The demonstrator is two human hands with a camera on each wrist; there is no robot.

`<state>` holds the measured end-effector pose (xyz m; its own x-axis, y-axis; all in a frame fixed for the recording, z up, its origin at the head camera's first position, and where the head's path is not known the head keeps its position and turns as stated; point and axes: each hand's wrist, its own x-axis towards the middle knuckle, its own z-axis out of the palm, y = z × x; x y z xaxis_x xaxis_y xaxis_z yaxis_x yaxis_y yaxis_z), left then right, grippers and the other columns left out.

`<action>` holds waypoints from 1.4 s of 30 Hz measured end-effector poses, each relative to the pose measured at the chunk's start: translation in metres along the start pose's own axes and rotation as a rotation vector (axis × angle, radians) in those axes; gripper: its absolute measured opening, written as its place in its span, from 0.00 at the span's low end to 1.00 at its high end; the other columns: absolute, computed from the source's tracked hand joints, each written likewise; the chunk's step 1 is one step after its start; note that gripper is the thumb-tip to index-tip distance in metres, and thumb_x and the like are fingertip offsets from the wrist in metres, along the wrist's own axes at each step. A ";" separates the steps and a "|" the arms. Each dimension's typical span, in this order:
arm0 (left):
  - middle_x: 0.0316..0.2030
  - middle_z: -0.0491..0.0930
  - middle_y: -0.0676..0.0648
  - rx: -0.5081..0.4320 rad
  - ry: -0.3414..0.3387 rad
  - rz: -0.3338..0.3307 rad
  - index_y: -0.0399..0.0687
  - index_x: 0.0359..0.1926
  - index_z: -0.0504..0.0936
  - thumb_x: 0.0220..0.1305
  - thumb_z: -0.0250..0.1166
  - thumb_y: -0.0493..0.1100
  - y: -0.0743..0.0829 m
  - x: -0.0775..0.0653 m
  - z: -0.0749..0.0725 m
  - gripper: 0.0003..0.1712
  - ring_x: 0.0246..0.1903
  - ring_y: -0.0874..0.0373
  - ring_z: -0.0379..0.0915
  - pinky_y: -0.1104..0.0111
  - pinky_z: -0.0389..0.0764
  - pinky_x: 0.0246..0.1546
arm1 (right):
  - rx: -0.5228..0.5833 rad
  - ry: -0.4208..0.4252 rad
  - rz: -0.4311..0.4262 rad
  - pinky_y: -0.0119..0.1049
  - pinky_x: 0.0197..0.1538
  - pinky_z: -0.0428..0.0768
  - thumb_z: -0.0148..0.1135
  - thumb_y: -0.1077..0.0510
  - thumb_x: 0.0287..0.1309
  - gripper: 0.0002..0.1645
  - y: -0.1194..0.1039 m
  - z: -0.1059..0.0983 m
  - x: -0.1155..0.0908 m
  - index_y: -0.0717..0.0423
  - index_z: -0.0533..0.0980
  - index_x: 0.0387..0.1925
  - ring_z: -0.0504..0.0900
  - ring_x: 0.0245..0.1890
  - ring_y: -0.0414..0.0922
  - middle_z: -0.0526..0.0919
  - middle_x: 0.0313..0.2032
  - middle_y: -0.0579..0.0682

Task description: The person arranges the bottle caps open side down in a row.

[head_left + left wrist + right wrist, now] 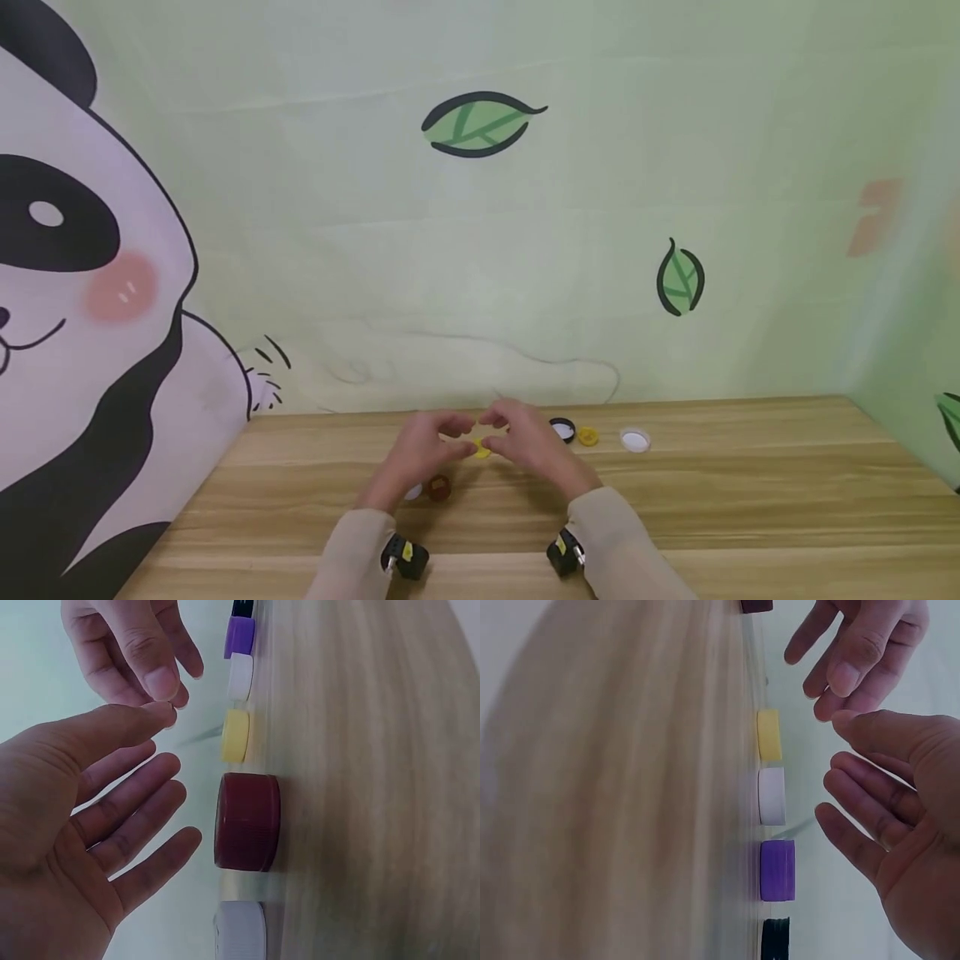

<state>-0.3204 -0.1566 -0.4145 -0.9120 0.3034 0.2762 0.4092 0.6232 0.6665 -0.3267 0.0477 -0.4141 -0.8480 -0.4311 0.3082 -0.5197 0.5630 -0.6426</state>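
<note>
My left hand and right hand are raised over the table, facing each other with thumbs and fingertips close together. Between them in the head view, a yellow cap lies on the wood. Both hands have relaxed, gently bent fingers and nothing in their grasp. Nearest my left hand are a dark red bottle cap and a ribbed white cap. Beside the yellow cap, a second white cap and a purple cap sit under my right hand, which hides them in the head view.
Right of the hands stand a black-rimmed cap, another yellow cap and a pale round lid on the wooden table. Behind the table's far edge hangs a green backdrop printed with a panda and leaves.
</note>
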 end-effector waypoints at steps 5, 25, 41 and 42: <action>0.48 0.89 0.43 0.004 0.005 -0.002 0.37 0.53 0.88 0.64 0.77 0.38 -0.002 0.002 0.003 0.18 0.51 0.44 0.84 0.50 0.84 0.53 | 0.006 -0.011 0.014 0.53 0.59 0.82 0.73 0.66 0.65 0.16 0.001 0.000 0.002 0.63 0.83 0.52 0.83 0.56 0.57 0.86 0.52 0.57; 0.47 0.89 0.40 -0.007 -0.018 -0.011 0.34 0.52 0.88 0.65 0.75 0.35 -0.009 0.004 0.008 0.15 0.49 0.43 0.84 0.49 0.83 0.53 | -0.057 -0.118 0.012 0.56 0.64 0.78 0.73 0.66 0.64 0.20 0.008 -0.002 0.010 0.64 0.82 0.56 0.81 0.61 0.60 0.85 0.55 0.58; 0.43 0.89 0.46 0.031 -0.095 -0.067 0.37 0.50 0.90 0.67 0.73 0.33 -0.006 0.004 0.010 0.11 0.39 0.57 0.80 0.57 0.83 0.46 | -0.110 -0.180 0.036 0.53 0.60 0.81 0.74 0.66 0.63 0.15 0.014 0.003 0.017 0.60 0.84 0.51 0.84 0.54 0.54 0.87 0.49 0.55; 0.43 0.89 0.46 0.022 -0.098 -0.069 0.37 0.50 0.90 0.67 0.72 0.33 -0.006 0.004 0.010 0.11 0.37 0.57 0.79 0.59 0.83 0.43 | -0.109 -0.180 0.036 0.53 0.59 0.81 0.74 0.67 0.63 0.14 0.015 0.003 0.017 0.59 0.84 0.50 0.84 0.52 0.53 0.87 0.47 0.54</action>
<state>-0.3259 -0.1522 -0.4244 -0.9312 0.3273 0.1606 0.3470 0.6604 0.6659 -0.3482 0.0469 -0.4201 -0.8391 -0.5230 0.1496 -0.5059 0.6492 -0.5680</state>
